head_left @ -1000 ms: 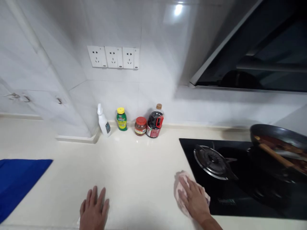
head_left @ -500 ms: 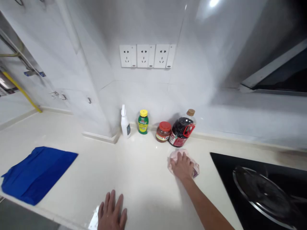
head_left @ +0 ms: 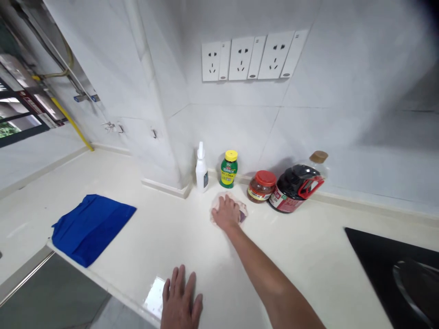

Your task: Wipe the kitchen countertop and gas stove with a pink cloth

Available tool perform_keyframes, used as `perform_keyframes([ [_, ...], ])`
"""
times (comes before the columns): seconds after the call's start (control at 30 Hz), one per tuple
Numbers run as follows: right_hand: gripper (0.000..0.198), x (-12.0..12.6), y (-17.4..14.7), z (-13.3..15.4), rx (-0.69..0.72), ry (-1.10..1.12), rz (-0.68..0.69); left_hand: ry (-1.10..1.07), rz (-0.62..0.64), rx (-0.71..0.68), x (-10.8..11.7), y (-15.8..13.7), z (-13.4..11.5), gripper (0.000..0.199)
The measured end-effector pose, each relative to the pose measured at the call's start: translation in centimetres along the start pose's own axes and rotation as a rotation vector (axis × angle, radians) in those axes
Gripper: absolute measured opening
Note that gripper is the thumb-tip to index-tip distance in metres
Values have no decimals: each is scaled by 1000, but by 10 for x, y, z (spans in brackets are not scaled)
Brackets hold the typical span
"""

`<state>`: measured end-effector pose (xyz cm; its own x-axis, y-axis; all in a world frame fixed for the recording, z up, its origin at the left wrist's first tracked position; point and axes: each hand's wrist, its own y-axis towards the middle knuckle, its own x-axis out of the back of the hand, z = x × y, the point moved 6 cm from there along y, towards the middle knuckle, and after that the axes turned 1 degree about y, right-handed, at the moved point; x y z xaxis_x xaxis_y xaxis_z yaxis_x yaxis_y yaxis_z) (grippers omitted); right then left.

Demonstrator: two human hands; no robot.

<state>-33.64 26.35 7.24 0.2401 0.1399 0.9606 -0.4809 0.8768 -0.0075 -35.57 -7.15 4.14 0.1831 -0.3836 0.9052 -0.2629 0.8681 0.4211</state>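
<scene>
My right hand [head_left: 227,214] presses down on a pale pink cloth [head_left: 242,206] spread on the white countertop [head_left: 144,237], its fingers bent over the fabric. Just behind the cloth stands a green bottle with a yellow cap [head_left: 228,170]. A white spray bottle [head_left: 201,170] is to its left. To the right are a jar with a red lid [head_left: 261,186] and a large bottle of dark liquid with a red handle [head_left: 295,187]. Near the front edge, my left hand [head_left: 181,299] lies flat, fingers apart, holding nothing.
A folded blue cloth [head_left: 92,228] lies on the counter at left. At right is a black cooktop [head_left: 366,260] with a glass lid [head_left: 420,290] on it. A wall corner [head_left: 164,151] juts out left of the bottles. Sockets [head_left: 252,57] are on the wall behind.
My right hand has slid the pink cloth leftward, from in front of the dark bottle to in front of the green one. The view has shifted left; my left hand stays flat.
</scene>
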Motion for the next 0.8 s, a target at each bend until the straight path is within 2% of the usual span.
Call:
perform_keyframes([
  [0.1, 67, -17, -14, 75, 181, 100, 63, -51, 4, 45, 0, -1, 2, 58],
  [0.17, 68, -29, -39, 123, 330, 173, 126, -79, 2, 90, 0, -2, 3, 62],
  [0.23, 67, -37, -70, 158, 486, 240, 178, -97, -1, 133, -1, -3, 4, 67],
  [0.3, 65, -39, -102, 174, 645, 292, 219, -115, 0, 174, -3, -5, 6, 73],
  [0.37, 60, -38, -129, 166, 746, 332, 261, -143, -16, 202, -3, -6, 9, 76],
  [0.43, 55, -36, -148, 136, 740, 377, 279, -169, -35, 219, -3, -7, 11, 77],
  [0.5, 52, -35, -158, 91, 645, 436, 235, -177, -31, 212, -4, -6, 11, 77],
  [0.63, 38, -28, -152, -24, 378, 673, 8, -148, -7, 170, -10, -5, 10, 72],
  [0.7, 40, -16, -133, -101, 92, 856, -202, -135, -8, 159, -14, -6, 11, 71],
  [0.8, 84, 14, -97, -216, -387, 971, -515, -122, -18, 164, -19, -9, 13, 68],
])
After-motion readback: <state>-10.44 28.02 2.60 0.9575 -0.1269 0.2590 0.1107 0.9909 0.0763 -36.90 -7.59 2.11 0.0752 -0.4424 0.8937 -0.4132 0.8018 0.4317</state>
